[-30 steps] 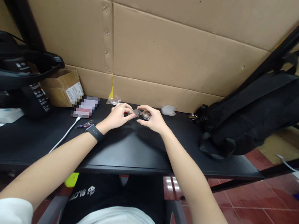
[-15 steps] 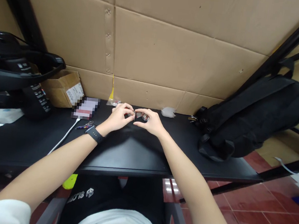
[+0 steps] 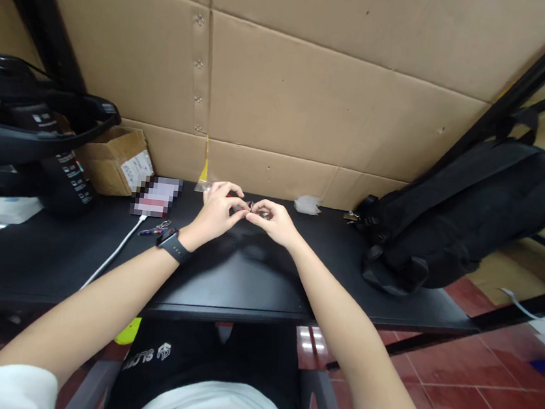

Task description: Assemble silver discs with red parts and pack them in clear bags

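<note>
Over the black desktop (image 3: 244,280), both of my hands meet in front of the cardboard wall. My left hand (image 3: 219,213), with a dark watch (image 3: 174,246) on its wrist, is closed in a pinch of thumb and forefinger. Facing it, my right hand (image 3: 277,225) pinches at the same spot, its fingertips touching or almost touching those of the left. Between them shows a small dark, shiny piece (image 3: 251,207), too small and too covered by fingers to name. A little red shows behind the left fingers.
A phone-like blurred item (image 3: 158,197) with a white cable (image 3: 114,255) lies left, near a keyring (image 3: 155,229) and cardboard box (image 3: 117,164). White crumpled plastic (image 3: 307,204) sits at the back. A black backpack (image 3: 473,208) leans at right.
My right thumb has come up to the fingertips, closing the earlier wide gap in that hand. The left fingers have spread slightly behind the pinch. The small piece has turned between them.
</note>
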Motion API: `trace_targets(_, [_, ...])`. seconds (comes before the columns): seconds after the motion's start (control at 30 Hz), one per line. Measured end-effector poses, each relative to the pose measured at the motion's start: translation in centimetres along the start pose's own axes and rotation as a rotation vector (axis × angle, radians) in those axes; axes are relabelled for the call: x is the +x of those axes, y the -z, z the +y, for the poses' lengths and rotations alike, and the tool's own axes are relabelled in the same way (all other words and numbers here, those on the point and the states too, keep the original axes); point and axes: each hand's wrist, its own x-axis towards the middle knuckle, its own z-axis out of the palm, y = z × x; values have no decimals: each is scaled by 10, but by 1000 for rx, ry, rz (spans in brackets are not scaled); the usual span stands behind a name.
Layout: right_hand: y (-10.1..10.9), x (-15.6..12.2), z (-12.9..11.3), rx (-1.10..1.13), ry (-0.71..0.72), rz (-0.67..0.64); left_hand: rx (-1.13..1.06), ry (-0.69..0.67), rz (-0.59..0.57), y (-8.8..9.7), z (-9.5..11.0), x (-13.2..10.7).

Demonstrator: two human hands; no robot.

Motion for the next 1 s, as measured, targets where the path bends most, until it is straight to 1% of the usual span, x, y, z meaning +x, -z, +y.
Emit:
trace_targets(0.13, [1, 1, 4, -6, -5, -42, 17, -36, 29, 0, -2, -1])
trace_targets(0.27, [5, 2, 5, -31, -9, -73, 20, -32, 23, 2, -1, 0])
trace_targets(0.43, [7, 2, 2, -153, 64, -117, 21, -27, 20, 1, 1, -1])
trace_targets(0.53, [7, 1, 3, -228, 120, -87, 17, -18, 22, 2, 2, -1])
trace_targets(0.67, [6, 1, 5, -297, 185, -19, 24, -10, -9, 4, 2, -1])
trace_targets(0.83, [6, -1, 2, -473, 261, -6, 45, -35, -51, 3, 3, -3])
trace_targets(0.93, [6, -1, 2, -496, 300, 45, 24, -43, -46, 1, 4, -3])
trace_targets(1.0, [7, 0, 3, -500, 332, 66, -21, -16, -52, 0, 3, -2])
